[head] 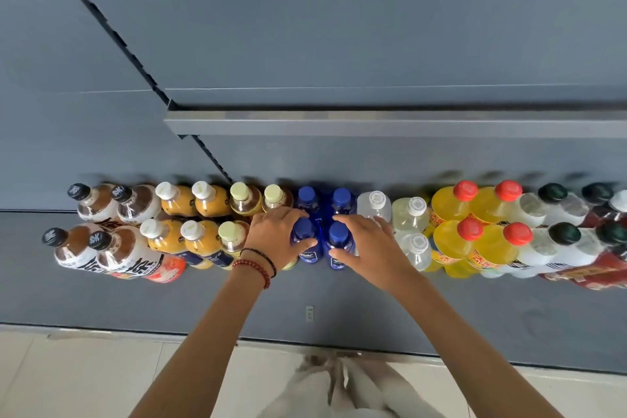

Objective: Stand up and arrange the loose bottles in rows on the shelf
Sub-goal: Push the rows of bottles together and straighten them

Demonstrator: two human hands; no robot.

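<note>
- The shelf (339, 299) is a flat grey board across the middle of the frame, with bottles standing upright on it in two rows, one behind the other.
- At frame centre stand four blue bottles with blue caps, two in front and two behind (307, 195).
- The left grip (274, 234) is curled round the shoulder of the front left blue bottle (308, 256), thumb on the near side and fingers over the far side.
- The right grip (366, 241) holds the front right blue bottle (339, 233) the same way, just beside the first one.
- A red bead bracelet (254, 270) and a dark cord sit on the left wrist.
- Left of the blue ones stand pale-capped bottles (244, 197), then orange juice bottles (176, 200) with white caps, then brown tea bottles (95, 204) with black caps.
- To the right stand clear bottles (376, 204) with white caps, yellow bottles (454, 204) with red caps, and dark-capped bottles (553, 207) at the frame's right edge.
- An upper shelf edge (373, 124) runs above the rows.
</note>
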